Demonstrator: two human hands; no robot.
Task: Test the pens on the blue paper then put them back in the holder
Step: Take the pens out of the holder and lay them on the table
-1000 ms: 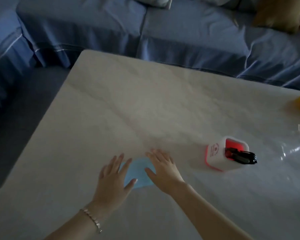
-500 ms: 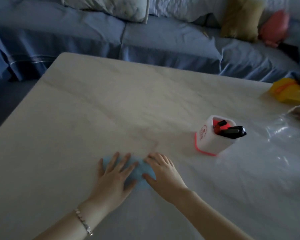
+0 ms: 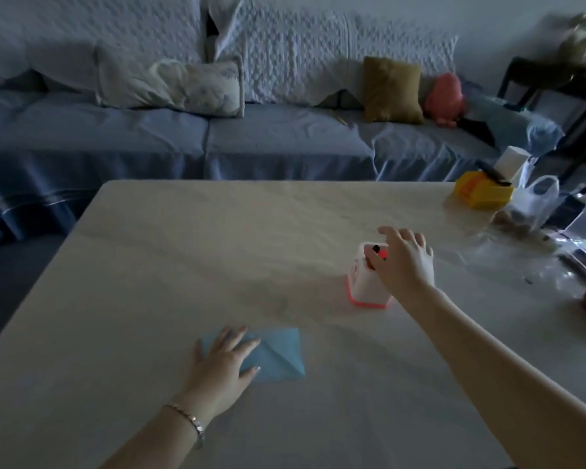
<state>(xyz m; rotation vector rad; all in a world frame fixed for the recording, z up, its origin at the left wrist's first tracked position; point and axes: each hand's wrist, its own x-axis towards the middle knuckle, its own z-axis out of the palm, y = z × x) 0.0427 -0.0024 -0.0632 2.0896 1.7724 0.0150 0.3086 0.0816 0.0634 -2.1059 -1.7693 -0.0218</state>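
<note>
- The right hand (image 3: 405,265) is over the top of the holder (image 3: 366,282), its fingers (image 3: 391,233) spread and closing on nothing yet; the thumb reaches toward the opening.
- A dark pen (image 3: 375,248) tip pokes out of the holder's mouth, just beside the thumb. How many pens stand inside I cannot tell, as the hand covers most of the opening.
- A pen is likely light, stiff and smooth, so a pinch of thumb and forefinger on the exposed upper end should lift it straight up.
- The holder is a small white box with a red base and red inside, upright on the worktop (image 3: 217,248). It looks light and could tip if a pen drags on its wall.
- The left hand (image 3: 222,363) lies flat, fingers open, pressing the left part of the blue paper (image 3: 278,353) to the worktop, near the front edge and well apart from the holder.
- The paper is thin, creased and easily slid, so holding it down makes sense.
</note>
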